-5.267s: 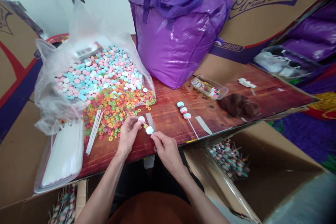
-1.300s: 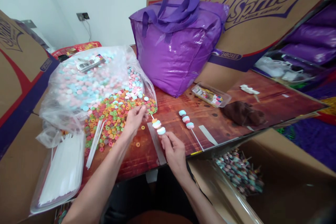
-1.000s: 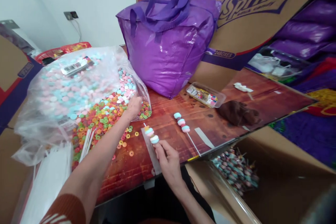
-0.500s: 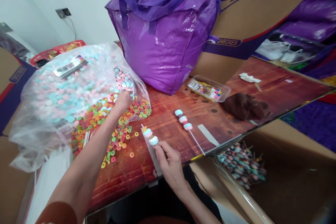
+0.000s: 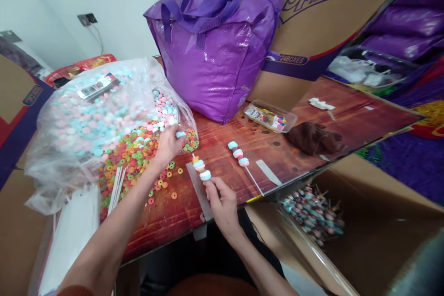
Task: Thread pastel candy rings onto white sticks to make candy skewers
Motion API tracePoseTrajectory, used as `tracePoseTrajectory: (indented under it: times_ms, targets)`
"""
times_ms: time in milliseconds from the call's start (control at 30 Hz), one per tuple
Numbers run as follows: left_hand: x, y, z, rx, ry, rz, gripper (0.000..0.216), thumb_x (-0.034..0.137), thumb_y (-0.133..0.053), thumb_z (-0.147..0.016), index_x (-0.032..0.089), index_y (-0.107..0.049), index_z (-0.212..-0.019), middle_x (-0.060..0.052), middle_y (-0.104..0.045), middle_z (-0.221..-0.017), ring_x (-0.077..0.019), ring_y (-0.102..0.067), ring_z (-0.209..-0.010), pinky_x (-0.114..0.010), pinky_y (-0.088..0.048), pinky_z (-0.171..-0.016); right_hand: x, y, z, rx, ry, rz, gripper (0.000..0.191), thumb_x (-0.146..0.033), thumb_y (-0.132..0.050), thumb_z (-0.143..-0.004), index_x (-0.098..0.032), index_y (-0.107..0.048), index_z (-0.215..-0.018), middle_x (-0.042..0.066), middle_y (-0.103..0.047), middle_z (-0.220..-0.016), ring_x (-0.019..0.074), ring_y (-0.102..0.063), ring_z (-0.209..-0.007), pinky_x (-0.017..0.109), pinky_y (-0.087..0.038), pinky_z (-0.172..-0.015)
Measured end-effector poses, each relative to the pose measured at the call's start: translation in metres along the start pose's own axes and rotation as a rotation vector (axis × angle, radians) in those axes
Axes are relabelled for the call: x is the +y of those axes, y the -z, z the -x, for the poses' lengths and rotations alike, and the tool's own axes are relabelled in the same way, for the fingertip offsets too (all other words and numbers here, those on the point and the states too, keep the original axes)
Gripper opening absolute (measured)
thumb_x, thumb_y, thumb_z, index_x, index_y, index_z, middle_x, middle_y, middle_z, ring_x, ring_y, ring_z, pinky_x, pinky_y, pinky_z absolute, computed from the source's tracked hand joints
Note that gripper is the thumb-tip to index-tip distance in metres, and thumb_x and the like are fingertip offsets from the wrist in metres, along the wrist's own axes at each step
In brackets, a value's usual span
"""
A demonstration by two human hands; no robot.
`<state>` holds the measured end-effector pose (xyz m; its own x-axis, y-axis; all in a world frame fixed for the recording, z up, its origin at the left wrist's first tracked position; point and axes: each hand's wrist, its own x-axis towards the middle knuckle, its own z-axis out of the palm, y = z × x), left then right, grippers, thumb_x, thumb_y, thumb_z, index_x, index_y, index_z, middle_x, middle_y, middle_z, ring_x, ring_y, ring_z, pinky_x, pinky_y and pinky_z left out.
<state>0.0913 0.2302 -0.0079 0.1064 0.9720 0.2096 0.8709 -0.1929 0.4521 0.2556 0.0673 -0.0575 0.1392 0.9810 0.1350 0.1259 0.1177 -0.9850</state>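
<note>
My right hand (image 5: pixel 219 200) pinches a white stick threaded with a few candies (image 5: pixel 200 166), tilted up to the left over the table. At the mouth of the clear plastic bag (image 5: pixel 86 115) my left hand (image 5: pixel 169 143) is closed on a light blue candy disc (image 5: pixel 180 134). Pink, blue and white discs fill the bag, and small colourful ring candies (image 5: pixel 138 155) spill out below it. A finished candy stick (image 5: pixel 239 156) lies on the wooden table (image 5: pixel 312 115) to the right.
A purple tote bag (image 5: pixel 215 46) stands at the back of the table. White sticks (image 5: pixel 116 185), a clear strip (image 5: pixel 268 172), a small plastic box (image 5: pixel 270 117) and a brown cloth (image 5: pixel 312 138) lie around. A carton below right holds finished candy sticks (image 5: pixel 312 215).
My left hand reached into the bag's mouth, then drew back a little toward the stick with a blue disc in its fingers. My right hand kept the stick nearly still.
</note>
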Motion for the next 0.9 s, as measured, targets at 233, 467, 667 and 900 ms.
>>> tracePoseTrajectory:
  times_ms: [233,467,667,900]
  targets:
    - [0.008,-0.013,0.098,-0.151,-0.125,0.085,0.013,0.010,-0.061,-0.083,0.020,-0.069,-0.086,-0.007,-0.057,-0.093,-0.0208,-0.056,-0.079,-0.029,-0.043,-0.072,0.000,0.000,-0.001,0.091,-0.019,-0.103,0.031,-0.037,-0.053,-0.097,-0.020,-0.054,-0.071,-0.005,-0.044,-0.059,0.0119,-0.041,-0.053,0.023,-0.034,-0.052]
    - [-0.005,0.011,0.113,-0.175,0.005,0.378,0.011,0.017,-0.063,-0.082,0.021,-0.070,-0.075,-0.003,-0.060,-0.074,-0.0190,-0.056,-0.071,-0.028,-0.039,-0.068,-0.001,-0.001,0.001,0.092,0.004,-0.107,0.032,-0.037,-0.053,-0.097,-0.019,-0.053,-0.070,-0.005,-0.045,-0.059,0.0120,-0.040,-0.054,0.024,-0.034,-0.053]
    - [0.004,0.001,0.102,-0.158,0.093,0.419,0.017,0.017,-0.057,-0.086,0.019,-0.062,-0.070,-0.001,-0.060,-0.065,-0.0164,-0.055,-0.062,-0.027,-0.039,-0.066,-0.006,0.001,0.003,0.061,0.014,-0.073,0.032,-0.036,-0.053,-0.096,-0.020,-0.051,-0.068,-0.005,-0.044,-0.060,0.0118,-0.040,-0.055,0.023,-0.033,-0.054]
    - [0.006,-0.023,0.101,-0.096,-0.021,0.202,0.012,0.009,-0.061,-0.083,0.018,-0.055,-0.087,-0.006,-0.061,-0.092,-0.0224,-0.058,-0.088,-0.033,-0.046,-0.080,-0.011,0.013,0.011,-0.040,0.024,0.033,0.032,-0.035,-0.050,-0.097,-0.020,-0.052,-0.069,-0.005,-0.044,-0.060,0.0117,-0.042,-0.055,0.023,-0.034,-0.055]
